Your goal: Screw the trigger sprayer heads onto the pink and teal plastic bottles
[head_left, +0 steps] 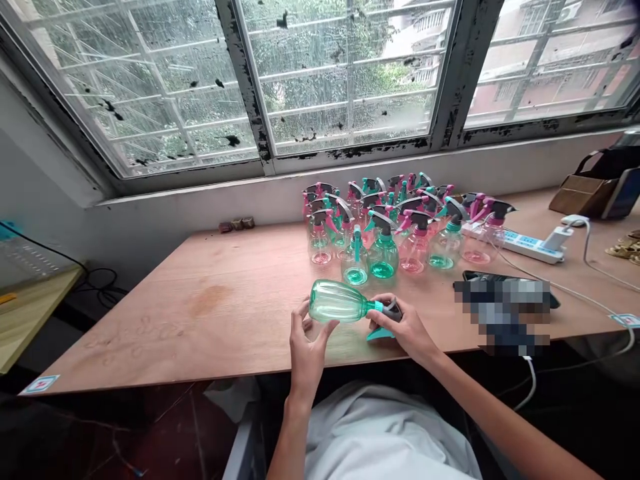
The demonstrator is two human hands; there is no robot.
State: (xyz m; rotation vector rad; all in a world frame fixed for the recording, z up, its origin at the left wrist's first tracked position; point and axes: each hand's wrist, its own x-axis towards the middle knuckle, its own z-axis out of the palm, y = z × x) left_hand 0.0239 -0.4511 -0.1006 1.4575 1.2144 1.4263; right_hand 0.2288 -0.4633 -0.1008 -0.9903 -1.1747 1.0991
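Observation:
A clear green spray bottle (339, 301) lies sideways in the air over the table's front edge, held between both hands. My left hand (309, 340) is closed round its base end, thumb below and fingers behind. My right hand (403, 328) grips the grey and teal spray head (393, 310) at the other end, with the teal trigger pointing down toward me. Just beyond stand several upright spray bottles in green and pink, among them a green one (383, 257) and a pink one (414, 250).
The wooden table (165, 313) runs beneath a barred window (345, 80). On the right lie a white power strip (533, 245), a partly blurred phone (505, 290) with cables, and a brown box (575, 193). Small brown blocks (237, 225) sit against the wall.

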